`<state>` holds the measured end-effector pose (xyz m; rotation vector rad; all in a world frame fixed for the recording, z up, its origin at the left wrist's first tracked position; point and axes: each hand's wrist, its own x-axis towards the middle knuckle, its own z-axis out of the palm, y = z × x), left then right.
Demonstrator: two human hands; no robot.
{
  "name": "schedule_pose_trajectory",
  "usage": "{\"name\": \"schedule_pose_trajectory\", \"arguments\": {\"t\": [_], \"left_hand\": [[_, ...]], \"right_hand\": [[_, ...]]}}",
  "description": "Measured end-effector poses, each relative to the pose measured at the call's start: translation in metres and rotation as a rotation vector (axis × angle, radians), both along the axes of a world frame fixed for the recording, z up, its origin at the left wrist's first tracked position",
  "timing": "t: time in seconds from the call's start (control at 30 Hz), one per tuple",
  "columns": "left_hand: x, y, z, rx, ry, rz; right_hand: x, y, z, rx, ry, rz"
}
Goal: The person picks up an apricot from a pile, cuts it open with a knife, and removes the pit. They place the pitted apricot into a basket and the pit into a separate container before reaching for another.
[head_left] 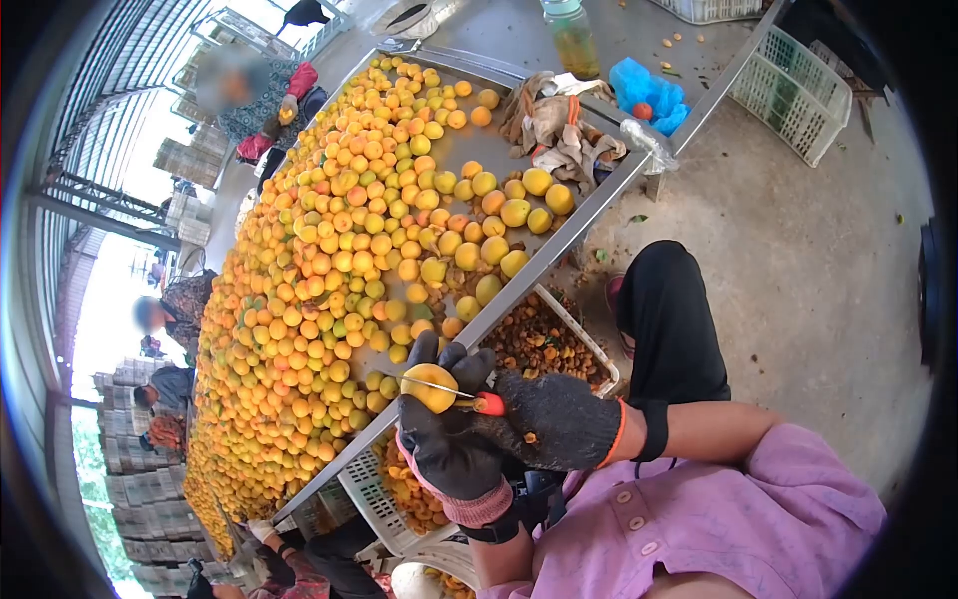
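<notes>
My left hand (444, 454), in a dark glove with a pink cuff, is closed around a yellow apricot (423, 397) at the table's edge. In a black glove, my right hand (564, 419) grips a small knife (489, 403) by its red handle. The thin blade lies across the apricot's face. An orange scrap sticks to the right glove. Just beyond both hands, a big heap of apricots (329, 260) covers the metal table.
Below the table edge stand a crate of brown pits and scraps (544, 344) and a white basket (374, 489) with apricot pieces. Rags (564, 125), a blue plastic bag (644, 90) and a bottle (571, 40) are at the far end. Several people sit along the opposite side.
</notes>
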<state>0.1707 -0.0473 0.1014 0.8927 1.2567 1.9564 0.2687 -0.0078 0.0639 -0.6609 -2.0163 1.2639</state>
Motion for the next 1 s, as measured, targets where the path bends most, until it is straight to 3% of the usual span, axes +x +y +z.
{"name": "schedule_pose_trajectory", "arguments": {"t": [0.13, 0.27, 0.3, 0.37, 0.47, 0.53, 0.6, 0.67, 0.77, 0.83, 0.9, 1.0], "left_hand": [[-0.017, -0.003, 0.001, 0.004, 0.087, -0.1], [-0.022, -0.003, 0.017, -0.182, 0.276, -0.057], [-0.024, -0.004, 0.017, -0.226, 0.235, -0.108], [-0.022, -0.005, 0.015, -0.273, 0.19, -0.163], [0.0, 0.004, -0.003, 0.07, -0.309, -0.095], [0.001, 0.002, -0.017, 0.047, -0.159, -0.049], [-0.008, 0.003, -0.024, 0.216, -0.297, -0.269], [-0.01, -0.001, -0.017, 0.183, -0.259, -0.204], [-0.019, -0.006, 0.002, 0.004, 0.081, -0.026], [-0.032, -0.012, 0.016, -0.104, 0.193, -0.064], [-0.051, -0.019, 0.021, -0.308, 0.532, -0.113], [-0.058, -0.014, 0.018, -0.293, 0.529, -0.179]], "right_hand": [[0.006, 0.014, 0.005, 0.025, 0.101, 0.127], [0.01, 0.031, -0.004, 0.074, 0.137, 0.334], [0.017, 0.035, 0.004, 0.132, -0.002, 0.341], [0.018, 0.028, 0.002, 0.108, 0.007, 0.278], [0.002, 0.014, -0.012, 0.029, 0.123, 0.153], [-0.011, 0.004, -0.015, -0.04, 0.229, 0.09], [-0.012, -0.002, -0.009, -0.066, 0.363, -0.005], [-0.007, -0.005, 0.003, -0.131, 0.27, 0.034], [0.003, 0.0, 0.019, -0.144, 0.163, 0.11], [0.008, 0.008, 0.022, 0.051, 0.17, 0.117], [0.009, 0.022, -0.005, 0.035, 0.147, 0.253], [0.011, 0.035, 0.001, -0.139, 0.075, 0.444]]}}
